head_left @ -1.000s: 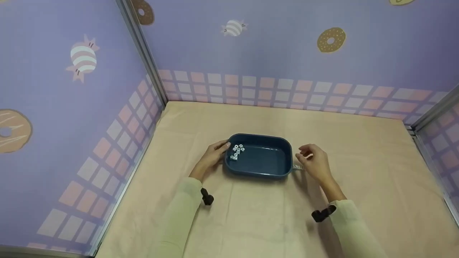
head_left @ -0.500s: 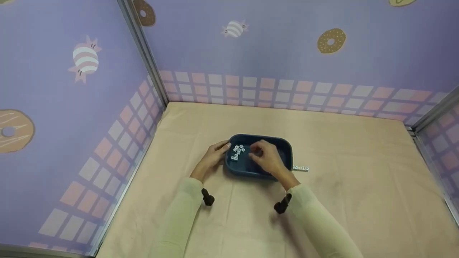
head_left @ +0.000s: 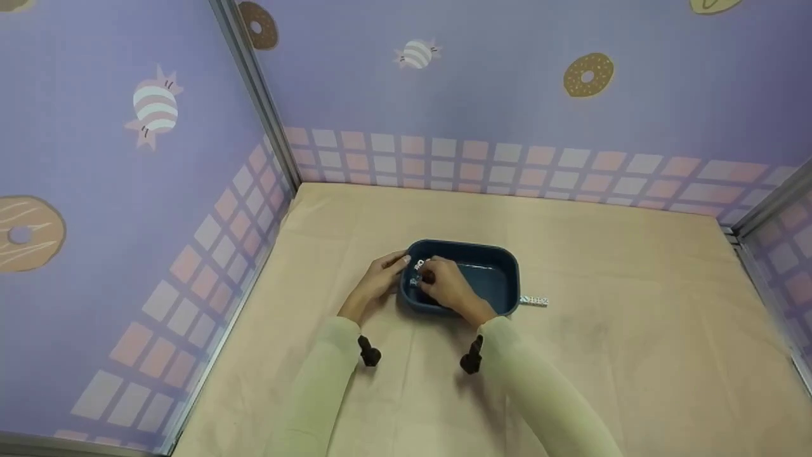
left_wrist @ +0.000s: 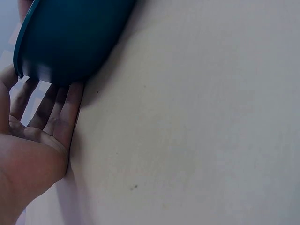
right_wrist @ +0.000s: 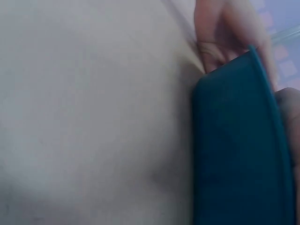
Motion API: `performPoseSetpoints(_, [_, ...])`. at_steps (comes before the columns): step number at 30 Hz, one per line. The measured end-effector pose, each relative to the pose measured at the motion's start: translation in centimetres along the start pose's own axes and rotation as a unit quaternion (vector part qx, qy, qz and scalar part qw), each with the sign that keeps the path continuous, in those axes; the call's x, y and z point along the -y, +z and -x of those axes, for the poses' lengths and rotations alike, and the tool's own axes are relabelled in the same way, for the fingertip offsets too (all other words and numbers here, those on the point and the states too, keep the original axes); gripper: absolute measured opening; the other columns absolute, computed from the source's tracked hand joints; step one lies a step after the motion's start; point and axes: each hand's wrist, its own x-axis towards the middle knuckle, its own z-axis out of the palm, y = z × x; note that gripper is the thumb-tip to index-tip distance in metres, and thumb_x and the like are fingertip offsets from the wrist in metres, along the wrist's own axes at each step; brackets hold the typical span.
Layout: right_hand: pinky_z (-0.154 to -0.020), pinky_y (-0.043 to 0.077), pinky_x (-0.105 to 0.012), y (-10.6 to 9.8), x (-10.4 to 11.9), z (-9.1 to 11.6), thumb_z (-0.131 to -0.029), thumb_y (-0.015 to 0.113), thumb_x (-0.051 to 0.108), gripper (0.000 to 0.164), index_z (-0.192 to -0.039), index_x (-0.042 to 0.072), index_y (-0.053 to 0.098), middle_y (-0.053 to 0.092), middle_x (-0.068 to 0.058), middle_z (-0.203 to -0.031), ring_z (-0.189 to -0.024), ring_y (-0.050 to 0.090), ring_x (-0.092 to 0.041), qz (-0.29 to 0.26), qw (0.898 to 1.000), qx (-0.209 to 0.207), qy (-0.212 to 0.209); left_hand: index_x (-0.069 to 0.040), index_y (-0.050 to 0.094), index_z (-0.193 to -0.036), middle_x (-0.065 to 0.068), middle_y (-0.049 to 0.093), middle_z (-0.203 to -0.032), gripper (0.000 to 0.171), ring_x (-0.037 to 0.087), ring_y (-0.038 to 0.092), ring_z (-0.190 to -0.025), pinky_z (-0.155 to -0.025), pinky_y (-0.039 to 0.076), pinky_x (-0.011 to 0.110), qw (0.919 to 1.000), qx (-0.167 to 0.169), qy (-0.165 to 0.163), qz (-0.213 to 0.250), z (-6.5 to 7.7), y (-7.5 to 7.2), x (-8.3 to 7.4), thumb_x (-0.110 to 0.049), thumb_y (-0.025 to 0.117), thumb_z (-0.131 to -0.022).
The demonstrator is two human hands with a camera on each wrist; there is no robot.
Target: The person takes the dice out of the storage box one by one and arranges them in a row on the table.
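Note:
A dark blue rectangular dish (head_left: pixel 491 279) sits on the cloth, with several small white dice (head_left: pixel 419 264) at its left end. My left hand (head_left: pixel 379 279) grips that end, thumb at the rim; in the left wrist view its fingers (left_wrist: pixel 70 110) lie against the outer wall. Reaching over the near rim, my right hand (head_left: pixel 447 284) has its bent fingers down at the dice and covers part of them. I cannot tell whether a die is between its fingertips. In the right wrist view the dish wall (right_wrist: pixel 239 150) hides most of this hand.
A short straight row of white dice (head_left: pixel 534 301) lies on the cloth just right of the dish. Beige cloth (head_left: pixel 634 304) covers the table. Purple patterned panels (head_left: pixel 495 95) stand at the back and both sides.
My right hand has moved left from beside the dice row, over the dish, to the dice at its left end. The row came into fuller view. My left hand has stayed at the dish.

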Motion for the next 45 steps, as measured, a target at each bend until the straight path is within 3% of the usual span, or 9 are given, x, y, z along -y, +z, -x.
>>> performPoseSetpoints(14, [-0.084,0.058,-0.042,0.4,-0.3,-0.2,-0.095,0.078,0.003,0.009,-0.104,0.003,0.079,0.072,-0.007,-0.097,-0.091,0.067,-0.021,0.022,0.999,0.029,0.011,-0.014,0.059,-0.153,0.01,0.06,-0.151,0.052,0.028,0.065,-0.129,-0.098,0.058,0.04,0.9999,-0.006,0.007,-0.007,0.0,0.0,0.1,-0.041,0.064,-0.108])
performPoseSetpoints(24, [-0.086,0.056,-0.045,0.5,-0.5,-0.3,-0.093,0.08,0.003,0.012,-0.105,0.003,0.078,0.072,-0.007,-0.098,-0.092,0.065,-0.022,0.044,0.998,0.043,0.011,-0.012,0.061,-0.151,0.01,0.062,-0.148,0.051,0.026,0.064,-0.13,-0.103,0.055,0.038,0.9999,-0.005,0.008,0.005,0.0,0.0,0.0,-0.039,0.065,-0.107])
performPoseSetpoints(31, [-0.081,0.056,-0.041,0.1,-0.4,0.0,-0.095,0.077,0.006,0.007,-0.103,0.004,0.076,0.069,-0.005,-0.095,-0.087,0.062,-0.019,0.044,0.998,0.034,0.01,-0.017,0.061,-0.151,0.008,0.063,-0.146,0.05,0.026,0.068,-0.125,-0.094,0.059,0.037,0.9993,0.002,-0.016,0.034,0.0,0.0,0.1,-0.04,0.066,-0.107])
performPoseSetpoints(37, [-0.08,0.055,-0.037,-2.1,0.0,0.8,-0.094,0.076,0.004,0.012,-0.105,0.001,0.074,0.069,-0.005,-0.097,-0.087,0.062,-0.018,-0.01,0.999,0.037,0.004,-0.015,0.06,-0.151,0.009,0.063,-0.146,0.053,0.025,0.066,-0.127,-0.098,0.057,0.036,0.9988,0.01,-0.017,0.045,-0.2,0.4,0.0,-0.042,0.067,-0.106])
performPoseSetpoints(45, [-0.075,0.057,-0.034,-7.9,0.2,3.2,-0.094,0.077,0.005,0.011,-0.104,0.005,0.073,0.071,-0.003,-0.096,-0.084,0.065,-0.015,-0.021,0.999,0.015,-0.04,-0.014,0.058,-0.153,0.011,0.06,-0.15,0.055,0.027,0.065,-0.129,-0.098,0.058,0.039,0.9986,0.006,-0.027,0.044,0.0,0.0,0.0,-0.042,0.066,-0.106])
